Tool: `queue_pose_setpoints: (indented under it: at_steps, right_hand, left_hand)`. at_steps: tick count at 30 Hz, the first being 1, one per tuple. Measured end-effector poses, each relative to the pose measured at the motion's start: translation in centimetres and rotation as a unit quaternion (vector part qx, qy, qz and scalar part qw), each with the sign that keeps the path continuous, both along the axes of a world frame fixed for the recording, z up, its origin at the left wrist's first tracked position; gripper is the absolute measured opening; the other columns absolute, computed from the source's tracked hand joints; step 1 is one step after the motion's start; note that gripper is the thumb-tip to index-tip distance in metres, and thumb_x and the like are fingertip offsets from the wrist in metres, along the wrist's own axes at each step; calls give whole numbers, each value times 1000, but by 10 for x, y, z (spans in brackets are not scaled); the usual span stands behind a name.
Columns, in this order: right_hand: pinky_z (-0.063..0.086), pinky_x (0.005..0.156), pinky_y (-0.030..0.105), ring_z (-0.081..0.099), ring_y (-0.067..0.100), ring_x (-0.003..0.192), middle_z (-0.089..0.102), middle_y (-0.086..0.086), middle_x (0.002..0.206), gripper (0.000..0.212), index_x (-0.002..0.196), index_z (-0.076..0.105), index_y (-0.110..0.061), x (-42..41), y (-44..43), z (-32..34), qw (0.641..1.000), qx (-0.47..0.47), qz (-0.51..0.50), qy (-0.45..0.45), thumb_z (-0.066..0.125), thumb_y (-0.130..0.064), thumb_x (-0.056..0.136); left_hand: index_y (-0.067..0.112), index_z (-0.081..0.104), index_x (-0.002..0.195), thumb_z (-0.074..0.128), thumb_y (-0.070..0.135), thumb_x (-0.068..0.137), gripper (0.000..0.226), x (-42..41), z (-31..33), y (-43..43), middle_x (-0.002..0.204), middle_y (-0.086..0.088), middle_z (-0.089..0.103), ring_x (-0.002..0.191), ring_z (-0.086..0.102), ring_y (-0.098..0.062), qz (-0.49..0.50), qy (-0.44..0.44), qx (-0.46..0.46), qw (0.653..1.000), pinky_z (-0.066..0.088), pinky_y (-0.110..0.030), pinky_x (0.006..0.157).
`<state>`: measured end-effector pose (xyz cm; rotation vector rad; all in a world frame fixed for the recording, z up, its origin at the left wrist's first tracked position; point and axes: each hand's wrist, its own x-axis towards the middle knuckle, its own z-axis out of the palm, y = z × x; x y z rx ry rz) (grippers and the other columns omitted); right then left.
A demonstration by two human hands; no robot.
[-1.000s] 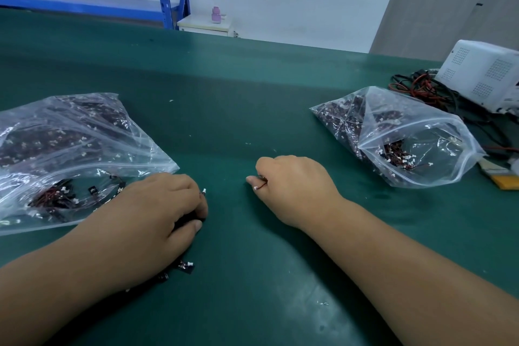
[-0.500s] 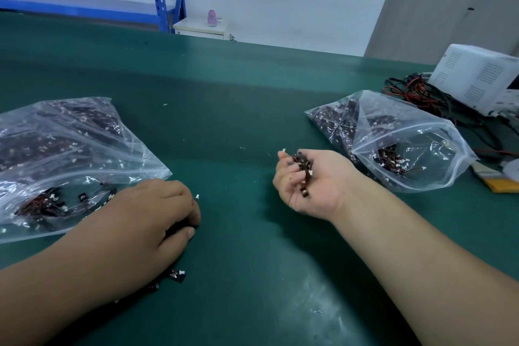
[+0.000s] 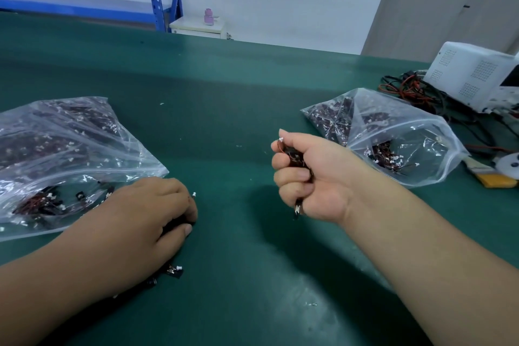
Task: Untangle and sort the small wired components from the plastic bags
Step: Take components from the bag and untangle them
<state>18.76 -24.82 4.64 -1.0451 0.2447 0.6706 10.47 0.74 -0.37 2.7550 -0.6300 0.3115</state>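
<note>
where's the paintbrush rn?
Head view: the paintbrush lies far right on the green table, just right of the right bag, in front of the white box.

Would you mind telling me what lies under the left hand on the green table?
Small black wired components poke out beneath the left hand, at its near edge and between thumb and fingers. How many the palm covers cannot be seen.

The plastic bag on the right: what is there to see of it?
The right bag is clear, crinkled plastic with a zip strip across it, lying puffed on the green table. Dark wired components with white plugs sit inside, some in its near part, more packed in the far corner. The right hand is in front; contact unclear.
</note>
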Motion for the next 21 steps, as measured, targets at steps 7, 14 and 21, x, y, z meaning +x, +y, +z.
queue_pose_setpoints:
  at_steps: [7, 14, 21]
  right_hand:
    - [19, 39, 15, 23, 11, 38, 45, 0, 57, 31, 67, 58, -23, -37, -67, 30, 862, -397, 192, -250, 58, -31, 96]
    - [26, 44, 21, 35, 21, 43, 50, 5, 54, 34, 60, 58, -17, -12, -130, 60, 624, -724, 127, -267, 60, -25, 93]
    - [39, 53, 29, 45, 21, 60, 51, 6, 74, 23, 84, 55, -16, 47, -105, 29, 792, -555, -136, -214, 41, -11, 102]
  left_hand:
    - [38, 63, 85, 65, 28, 82, 11, 0, 1, -4, 91, 26, 57, 88, 54, -1, 4, -10, -2, 1000, 50, -28, 78]
    - [40, 63, 88, 73, 22, 83, 21, 3, -3, -2, 95, 28, 55, 94, 53, 2, 1, 1, -10, 1000, 48, -28, 83]
    - [40, 60, 92, 76, 9, 77, 37, 9, -7, -4, 94, 29, 56, 90, 56, 1, -28, -3, -30, 999, 51, -26, 75]
